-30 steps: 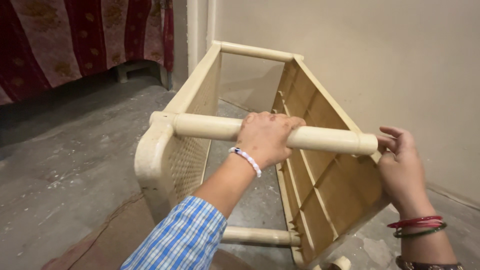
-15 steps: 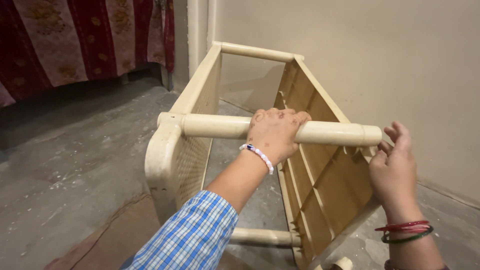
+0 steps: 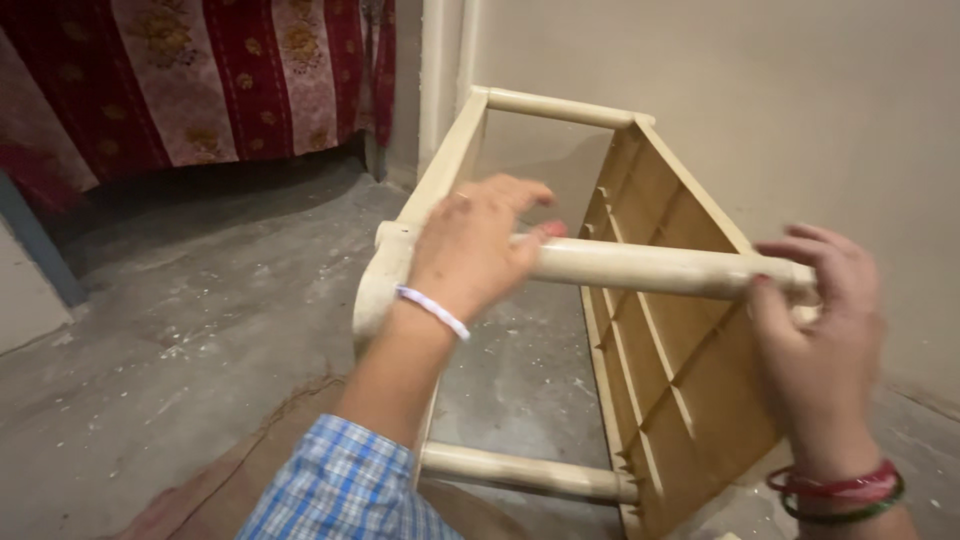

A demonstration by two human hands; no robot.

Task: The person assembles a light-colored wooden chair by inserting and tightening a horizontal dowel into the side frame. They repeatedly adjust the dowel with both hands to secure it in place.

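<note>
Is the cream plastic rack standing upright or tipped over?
Tipped: the cream plastic rack lies on its side on the concrete floor, its slatted shelf panel standing nearly vertical, round rods horizontal.

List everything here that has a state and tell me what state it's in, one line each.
Cream plastic rack: tipped over on the concrete floor, slatted panel facing inward.
Top rail: horizontal, fitted between the side frames.
Left hand: over the rail, fingers loosened, blurred.
Right hand: at the rail's right end, fingers curled around it.
Red patterned curtain: hanging down, drawn across.
</note>
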